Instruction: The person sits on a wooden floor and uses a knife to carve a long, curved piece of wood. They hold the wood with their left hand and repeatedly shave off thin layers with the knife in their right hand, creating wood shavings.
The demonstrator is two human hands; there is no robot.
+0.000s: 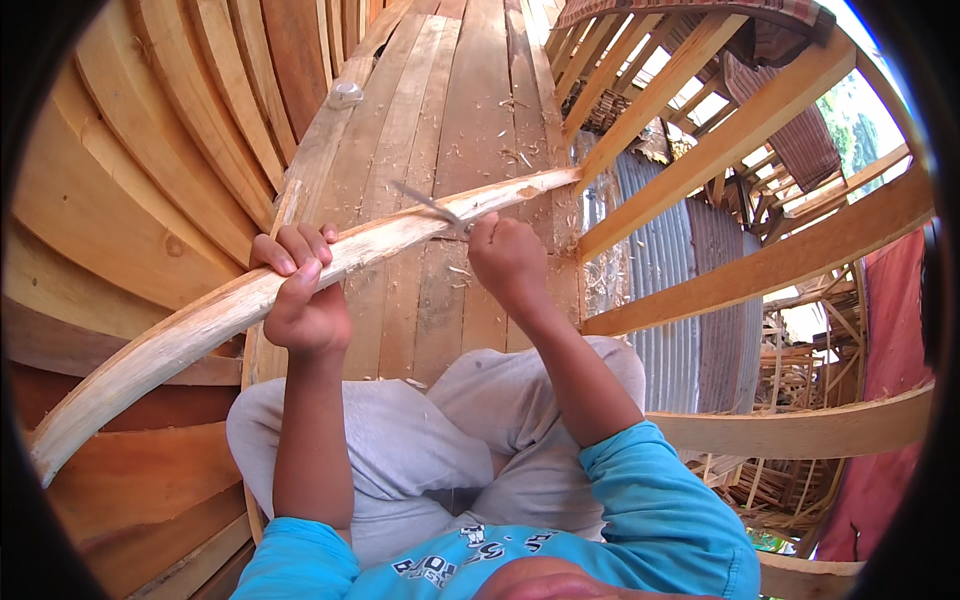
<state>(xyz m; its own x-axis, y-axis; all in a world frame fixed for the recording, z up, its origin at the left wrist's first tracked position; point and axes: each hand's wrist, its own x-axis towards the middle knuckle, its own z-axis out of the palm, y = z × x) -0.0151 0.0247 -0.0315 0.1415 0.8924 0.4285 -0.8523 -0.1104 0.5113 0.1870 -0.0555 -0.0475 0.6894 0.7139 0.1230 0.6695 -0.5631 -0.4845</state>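
Note:
A long, slightly curved wooden pole with pale, shaved faces slants from the lower left up to the right, above my crossed legs. Around its middle, my left hand is closed, fingers over the top and thumb on the near side. Farther right, my right hand makes a fist on the handle of a knife, its handle hidden in the fingers. The knife's blade points up and left and lies across the pole, seeming to touch it.
Wood shavings lie scattered over the plank floor. Curved timber ribs line the left wall. At right stands an open frame of wooden beams, with corrugated metal sheets beyond it. A small pale object sits at the far left.

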